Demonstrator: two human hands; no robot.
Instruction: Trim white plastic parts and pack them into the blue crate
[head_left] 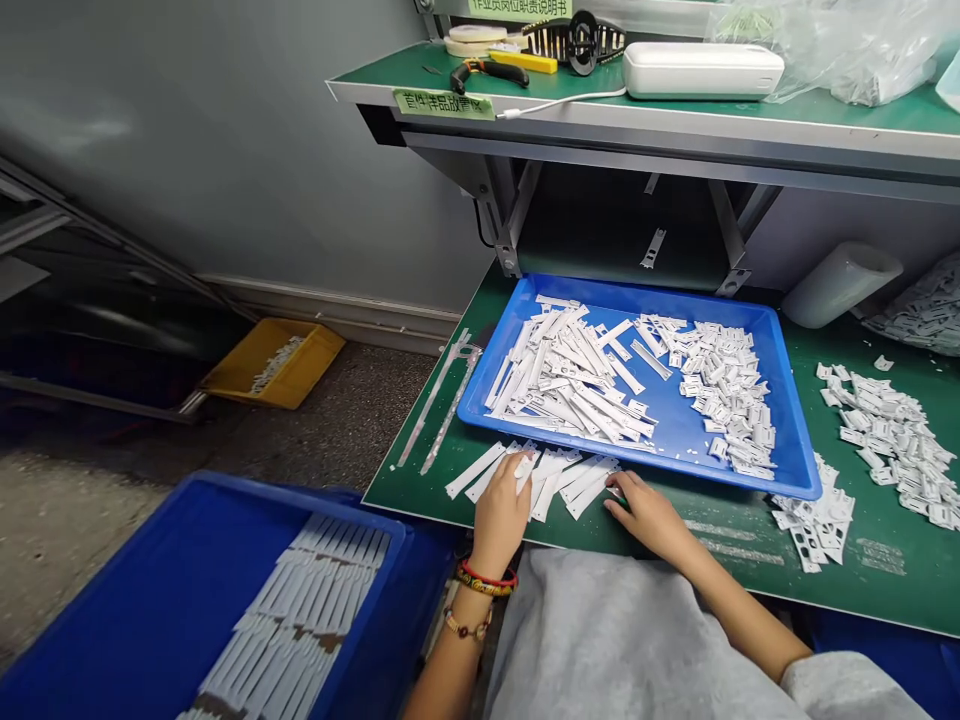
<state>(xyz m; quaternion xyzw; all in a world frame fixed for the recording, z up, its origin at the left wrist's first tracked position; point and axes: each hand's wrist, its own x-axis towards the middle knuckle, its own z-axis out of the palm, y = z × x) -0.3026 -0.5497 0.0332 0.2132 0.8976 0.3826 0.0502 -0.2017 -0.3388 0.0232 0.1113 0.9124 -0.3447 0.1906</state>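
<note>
My left hand (501, 515) is closed around a small white plastic piece (525, 470), held over a row of flat white plastic strips (551, 478) at the table's front edge. Those strips lie side by side, slightly fanned. At the row's right end, my right hand (646, 517) rests low with curled fingers; whatever is between its fingertips is too small to make out. Just beyond both hands, a blue tray (675, 463) contains a heap of long white strips (577, 370) on the left and short white clips (727, 390) on the right.
More white pieces (892, 440) lie on the green table (720, 560) to the right. A blue bin (97, 600) with rows of strips stands lower left. A yellow bin (300, 365) is on the floor. Overhead, a shelf (675, 150) carries pliers (489, 72) and a white device (701, 70).
</note>
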